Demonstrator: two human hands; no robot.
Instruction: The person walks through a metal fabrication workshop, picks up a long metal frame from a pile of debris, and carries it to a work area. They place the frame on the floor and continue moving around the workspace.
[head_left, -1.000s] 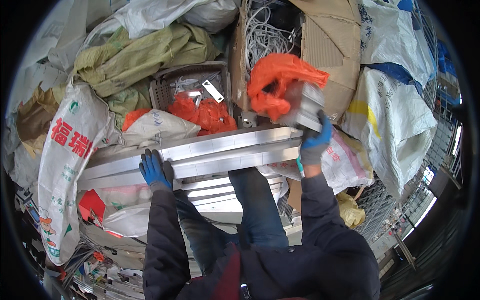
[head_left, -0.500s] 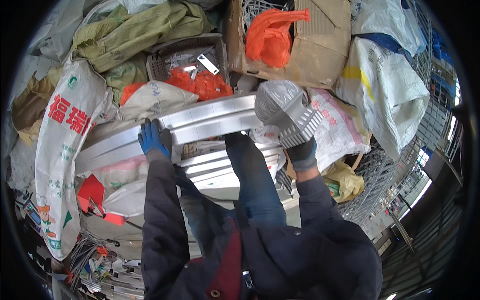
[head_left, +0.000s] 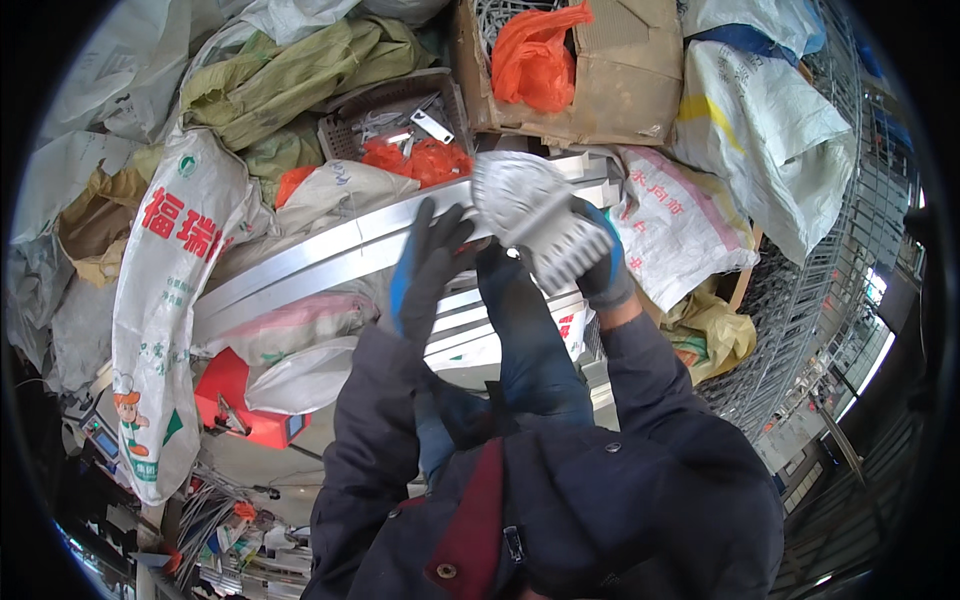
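Gloved hands, right hand gripping finned metal part (silvery), left hand touching it

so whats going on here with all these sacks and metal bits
A person in a dark jacket stands among piled sacks and scrap. The right hand, in a blue and grey glove, holds a finned, fan-shaped metal part up in front of them. The gloved left hand is raised open beside it, fingertips near the part's edge. Just behind lie long silvery metal profiles, with a basket of orange bags and a cardboard box beyond.
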